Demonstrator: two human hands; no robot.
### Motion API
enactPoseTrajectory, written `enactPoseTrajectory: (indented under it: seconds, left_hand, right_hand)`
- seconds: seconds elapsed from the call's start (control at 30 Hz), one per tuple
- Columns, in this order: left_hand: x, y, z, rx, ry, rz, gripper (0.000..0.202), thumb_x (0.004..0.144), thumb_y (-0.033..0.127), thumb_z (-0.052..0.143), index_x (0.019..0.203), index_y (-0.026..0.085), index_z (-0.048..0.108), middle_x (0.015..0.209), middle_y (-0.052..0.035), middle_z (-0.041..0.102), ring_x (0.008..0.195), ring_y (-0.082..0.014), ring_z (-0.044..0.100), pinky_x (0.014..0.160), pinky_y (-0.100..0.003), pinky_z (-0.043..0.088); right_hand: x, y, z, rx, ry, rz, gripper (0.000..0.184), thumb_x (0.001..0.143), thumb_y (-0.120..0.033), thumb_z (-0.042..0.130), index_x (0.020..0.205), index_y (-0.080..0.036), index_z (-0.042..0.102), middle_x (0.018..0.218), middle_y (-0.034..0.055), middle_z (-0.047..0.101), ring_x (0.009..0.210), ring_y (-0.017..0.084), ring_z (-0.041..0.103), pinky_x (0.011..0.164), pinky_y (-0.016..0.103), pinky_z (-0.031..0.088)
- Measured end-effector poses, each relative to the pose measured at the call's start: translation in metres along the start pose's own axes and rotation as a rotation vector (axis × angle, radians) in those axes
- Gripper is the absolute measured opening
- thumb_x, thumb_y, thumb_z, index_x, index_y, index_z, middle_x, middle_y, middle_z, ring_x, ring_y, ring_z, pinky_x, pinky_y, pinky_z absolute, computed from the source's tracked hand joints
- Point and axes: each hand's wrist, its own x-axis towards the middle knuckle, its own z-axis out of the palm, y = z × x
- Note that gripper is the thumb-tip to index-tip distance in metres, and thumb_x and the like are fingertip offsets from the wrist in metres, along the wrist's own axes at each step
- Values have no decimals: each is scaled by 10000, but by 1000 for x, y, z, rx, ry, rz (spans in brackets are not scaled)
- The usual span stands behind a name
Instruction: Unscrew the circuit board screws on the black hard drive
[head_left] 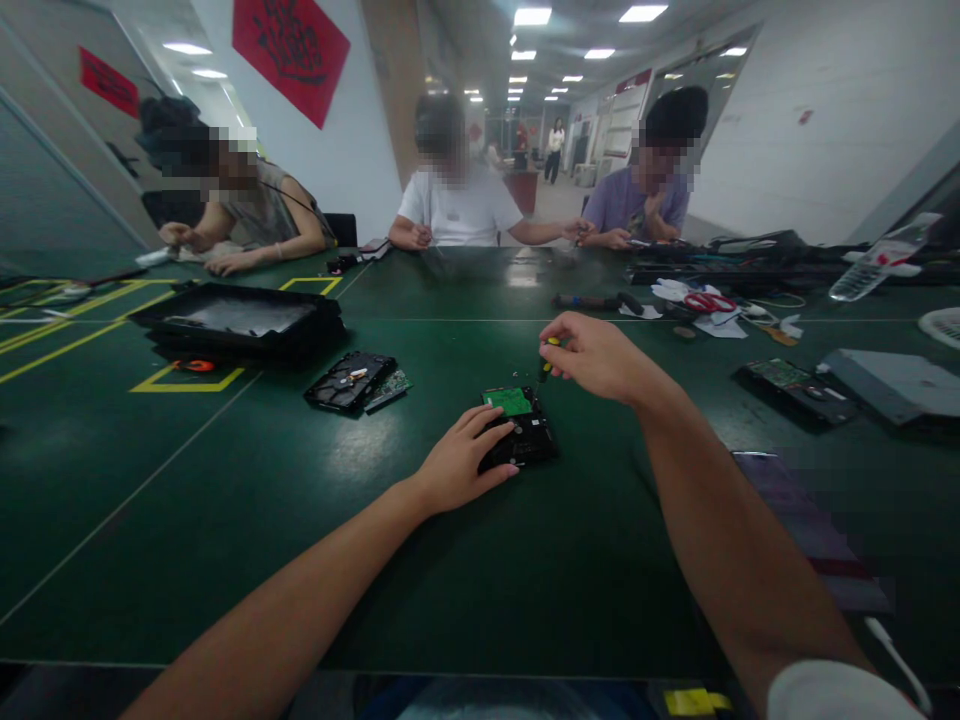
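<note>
A black hard drive with a green circuit board (536, 438) lies on the green table in front of me. My left hand (472, 455) rests over its left side, fingers spread and lying on the casing. Above the drive's far right corner, my right hand (581, 352) is closed around a small yellow-and-black screwdriver (543, 374). The screwdriver points down at that corner; whether its tip sits in a screw is too small to tell. A few tiny bits lie just beyond the drive.
Left of the drive are another opened drive (349, 383), a loose circuit board (390, 388) and a black tray (240, 318). To the right lie another hard drive (795, 390), a grey metal box (896, 385), a plastic bottle (881, 258) and cables. Three people sit across the table.
</note>
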Motion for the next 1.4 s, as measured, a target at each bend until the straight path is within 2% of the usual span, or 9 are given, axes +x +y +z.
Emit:
enactPoseTrajectory:
  seconds: [0.2, 0.37, 0.63, 0.87, 0.97, 1.07, 1.17, 1.3, 1.4]
  left_hand:
    - [0, 1, 0, 1, -11, -9, 652, 1020, 537, 690, 1580, 243, 532, 1631, -165, 502, 1551, -388, 423, 1255, -655, 427]
    - [0, 0, 1, 7, -16, -14, 648, 1025, 532, 685, 1569, 211, 542, 1634, -181, 497, 1559, -387, 411, 1264, -637, 423]
    - [0, 1, 0, -7, -7, -14, 651, 1019, 531, 694, 1587, 256, 531, 1641, -156, 499, 1556, -387, 420, 1258, -654, 425]
    - [0, 2, -2, 2, -15, -18, 648, 1021, 534, 691, 1579, 242, 538, 1634, -164, 503, 1552, -386, 426, 1260, -642, 426]
    - [0, 4, -3, 0, -12, -15, 641, 1023, 528, 688, 1574, 236, 542, 1632, -169, 506, 1546, -386, 432, 1257, -644, 428]
    - [0, 4, -3, 1, -15, -14, 639, 1030, 522, 682, 1576, 222, 538, 1624, -178, 512, 1545, -387, 431, 1255, -647, 430]
    - [0, 3, -2, -5, -8, -9, 629, 1033, 525, 679, 1578, 244, 537, 1625, -168, 512, 1547, -389, 429, 1252, -662, 429]
    - [-1, 2, -1, -15, -8, -17, 637, 1029, 527, 684, 1584, 253, 535, 1628, -160, 510, 1550, -387, 427, 1256, -656, 430]
    - [-1, 2, -1, -20, -7, -18, 641, 1022, 523, 692, 1584, 258, 537, 1629, -153, 510, 1545, -383, 434, 1260, -648, 431]
  right_hand:
    - [-2, -3, -1, -4, -41, -100, 144, 1015, -298, 620, 1041, -214, 735, 922, 54, 772, 720, 184, 690, 737, 317, 506]
    - [-2, -1, 0, 56, -20, -45, 208, 996, -245, 623, 1181, -197, 702, 970, 66, 787, 707, 176, 713, 721, 307, 519]
    - [-1, -4, -1, -20, -35, -118, 130, 1012, -299, 632, 1036, -210, 723, 979, 67, 768, 761, 188, 676, 740, 317, 500]
    - [-4, -5, -2, 40, -17, -19, 182, 965, -224, 657, 1143, -196, 688, 941, 57, 776, 737, 190, 718, 749, 318, 515]
    - [-2, -5, -1, 11, -25, -57, 120, 991, -271, 641, 1070, -211, 709, 867, 43, 763, 763, 199, 704, 738, 311, 502]
    - [-2, -6, -1, -19, -43, -111, 126, 1012, -306, 626, 1025, -219, 716, 940, 49, 774, 760, 187, 688, 729, 306, 492]
    - [-4, -7, -2, 17, -47, -84, 139, 1001, -291, 635, 1096, -214, 701, 1025, 58, 787, 733, 171, 698, 705, 295, 495]
    - [-5, -8, -3, 12, -26, -3, 195, 975, -259, 649, 1152, -189, 694, 925, 63, 785, 741, 192, 714, 697, 299, 494]
    - [-4, -9, -4, -57, -16, -64, 160, 975, -263, 660, 1103, -188, 721, 956, 72, 780, 785, 199, 698, 735, 310, 486]
